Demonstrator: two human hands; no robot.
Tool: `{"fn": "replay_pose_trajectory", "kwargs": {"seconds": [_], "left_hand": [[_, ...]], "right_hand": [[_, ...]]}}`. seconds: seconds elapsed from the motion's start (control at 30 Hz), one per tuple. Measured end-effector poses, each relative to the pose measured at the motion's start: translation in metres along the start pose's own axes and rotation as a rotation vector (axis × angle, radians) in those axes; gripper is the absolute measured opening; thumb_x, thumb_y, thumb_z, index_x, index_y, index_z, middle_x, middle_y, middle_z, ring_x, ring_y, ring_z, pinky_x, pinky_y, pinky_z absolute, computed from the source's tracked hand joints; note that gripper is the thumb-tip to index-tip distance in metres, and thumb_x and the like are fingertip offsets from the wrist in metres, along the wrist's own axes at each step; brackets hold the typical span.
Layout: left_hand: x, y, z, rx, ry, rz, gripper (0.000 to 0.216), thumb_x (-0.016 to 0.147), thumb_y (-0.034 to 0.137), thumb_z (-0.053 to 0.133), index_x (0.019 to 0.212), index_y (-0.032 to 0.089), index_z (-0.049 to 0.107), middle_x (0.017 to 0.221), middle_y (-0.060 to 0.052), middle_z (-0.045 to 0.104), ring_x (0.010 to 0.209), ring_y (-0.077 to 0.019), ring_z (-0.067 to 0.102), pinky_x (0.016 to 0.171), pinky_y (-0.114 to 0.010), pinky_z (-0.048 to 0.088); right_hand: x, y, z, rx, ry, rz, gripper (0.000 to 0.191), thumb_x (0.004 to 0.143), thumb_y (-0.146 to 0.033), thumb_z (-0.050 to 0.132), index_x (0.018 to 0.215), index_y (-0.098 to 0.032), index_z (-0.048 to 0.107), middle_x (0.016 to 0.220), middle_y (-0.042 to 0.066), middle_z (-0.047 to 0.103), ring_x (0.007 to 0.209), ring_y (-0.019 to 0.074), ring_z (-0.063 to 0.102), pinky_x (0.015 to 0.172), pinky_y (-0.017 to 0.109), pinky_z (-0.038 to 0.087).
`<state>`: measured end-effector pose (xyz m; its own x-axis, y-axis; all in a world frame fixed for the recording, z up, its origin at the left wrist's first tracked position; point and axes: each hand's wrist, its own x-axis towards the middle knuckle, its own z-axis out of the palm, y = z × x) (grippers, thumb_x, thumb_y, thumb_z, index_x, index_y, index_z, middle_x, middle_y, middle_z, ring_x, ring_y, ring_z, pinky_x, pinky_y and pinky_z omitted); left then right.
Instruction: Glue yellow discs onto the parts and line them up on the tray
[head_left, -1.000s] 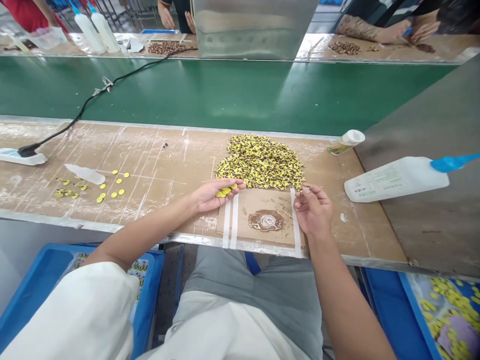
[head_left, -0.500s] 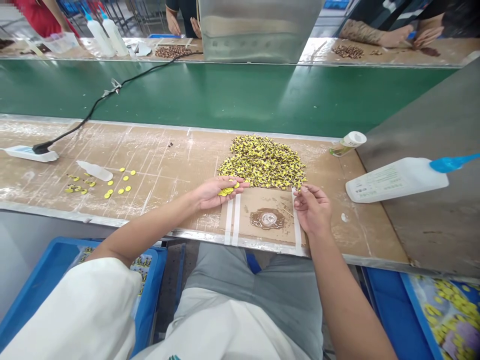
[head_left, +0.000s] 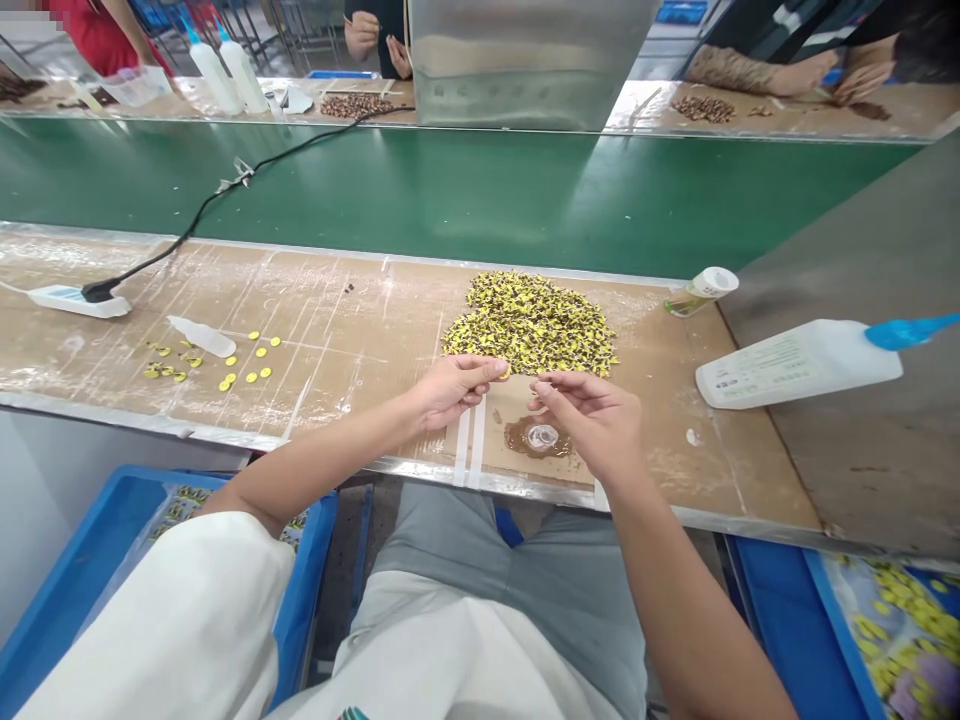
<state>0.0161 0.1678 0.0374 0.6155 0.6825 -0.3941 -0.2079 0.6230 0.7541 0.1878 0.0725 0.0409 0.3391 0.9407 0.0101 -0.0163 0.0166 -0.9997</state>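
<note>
My left hand (head_left: 454, 388) is curled shut round several small yellow discs, thumb and forefinger pinching one at the tips. My right hand (head_left: 589, 415) has its fingers pinched together close to the left fingertips; what it holds is too small to name. Both hands hover over a taped cardboard square (head_left: 517, 410) with a brown glue puddle (head_left: 536, 438) on it. Just beyond them lies a heap of yellow-and-black small pieces (head_left: 531, 325).
A white bottle with a blue nozzle (head_left: 802, 362) lies at the right, and a small capped bottle (head_left: 701, 290) near the green conveyor belt (head_left: 450, 190). Loose yellow discs (head_left: 217, 362) and a small clear bottle (head_left: 201, 337) lie left. Blue bins (head_left: 862, 610) sit below. Other people's hands work across the belt.
My right hand moved left from the right tape strip toward my left fingertips. My left hand closed from an open palm over the discs. The view shifted slightly.
</note>
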Motion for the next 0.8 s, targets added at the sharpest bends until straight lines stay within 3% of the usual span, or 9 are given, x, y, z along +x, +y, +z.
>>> {"fn": "replay_pose_trajectory", "kwargs": {"seconds": [0.3, 0.4, 0.5, 0.63, 0.8], "left_hand": [[-0.002, -0.015, 0.02, -0.019, -0.067, 0.15, 0.031, 0.065, 0.037, 0.082, 0.08, 0.011, 0.073, 0.055, 0.005, 0.049, 0.046, 0.0004, 0.026, 0.043, -0.018, 0.017], [-0.004, -0.017, 0.025, -0.02, -0.058, 0.186, 0.03, 0.066, 0.035, 0.082, 0.085, 0.013, 0.075, 0.062, 0.001, 0.06, 0.047, 0.0001, 0.032, 0.044, -0.018, 0.021], [-0.007, -0.017, 0.028, -0.004, -0.096, 0.19, 0.033, 0.065, 0.033, 0.082, 0.093, 0.017, 0.076, 0.08, -0.003, 0.07, 0.056, -0.0026, 0.048, 0.05, -0.019, 0.032], [-0.008, -0.015, 0.029, -0.058, -0.182, 0.149, 0.034, 0.064, 0.028, 0.083, 0.095, 0.017, 0.075, 0.092, -0.004, 0.071, 0.069, -0.0055, 0.058, 0.058, -0.018, 0.04], [-0.004, -0.016, 0.03, -0.126, -0.207, 0.141, 0.034, 0.064, 0.028, 0.084, 0.094, 0.017, 0.072, 0.086, -0.002, 0.068, 0.064, -0.0032, 0.056, 0.057, -0.016, 0.04]], "right_hand": [[0.0, -0.008, 0.019, 0.051, 0.008, 0.072, 0.034, 0.065, -0.039, 0.084, 0.088, -0.017, 0.073, 0.072, 0.004, 0.073, 0.061, 0.016, 0.07, 0.062, 0.027, 0.062], [0.001, -0.009, 0.018, 0.16, 0.031, 0.159, 0.034, 0.06, -0.038, 0.087, 0.082, -0.016, 0.072, 0.066, 0.003, 0.071, 0.055, 0.0142, 0.068, 0.056, 0.024, 0.061], [0.004, -0.014, 0.015, 0.317, -0.057, 0.297, 0.031, 0.06, -0.035, 0.087, 0.079, -0.016, 0.072, 0.064, 0.0, 0.068, 0.052, 0.0092, 0.064, 0.052, 0.017, 0.057], [0.007, -0.018, 0.01, 0.421, -0.198, 0.39, 0.022, 0.07, -0.03, 0.081, 0.085, -0.018, 0.072, 0.073, -0.001, 0.068, 0.054, 0.0038, 0.06, 0.05, 0.008, 0.052], [0.008, -0.015, 0.01, 0.513, -0.2, 0.444, 0.016, 0.07, -0.028, 0.08, 0.081, -0.019, 0.072, 0.074, -0.003, 0.068, 0.054, 0.0018, 0.059, 0.052, 0.005, 0.051]]}}
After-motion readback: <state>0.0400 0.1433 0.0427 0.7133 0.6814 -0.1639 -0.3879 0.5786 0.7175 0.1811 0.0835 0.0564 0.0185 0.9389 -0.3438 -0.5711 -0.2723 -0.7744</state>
